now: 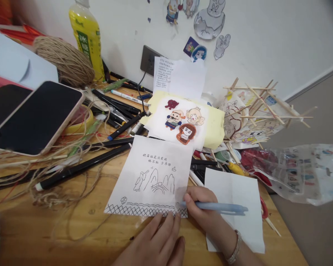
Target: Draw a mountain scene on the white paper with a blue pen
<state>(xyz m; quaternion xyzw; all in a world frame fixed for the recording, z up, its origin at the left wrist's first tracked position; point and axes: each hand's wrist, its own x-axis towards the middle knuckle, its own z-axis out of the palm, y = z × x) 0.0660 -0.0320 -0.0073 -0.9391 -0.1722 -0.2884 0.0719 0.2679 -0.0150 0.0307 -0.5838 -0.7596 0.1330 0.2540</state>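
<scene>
A white sheet with a line drawing (152, 177) of mountains, Chinese writing and a cross-hatched border lies on the wooden desk (44, 232). My right hand (202, 208) is closed round a light blue pen (219, 207), whose tip touches the drawing's lower right corner. My left hand (158, 240) lies flat with fingers stretched out, its fingertips pressing the sheet's bottom edge. A blank white folded paper (235, 199) lies under my right wrist.
Black markers (83, 166) and loose twine (61, 184) clutter the left. A phone (36, 118), a ball of twine (63, 61) and a yellow bottle (87, 35) stand behind. A sheet of coloured cartoon figures (180, 122), a stick frame (261, 107) and a plastic bag (299, 173) sit right.
</scene>
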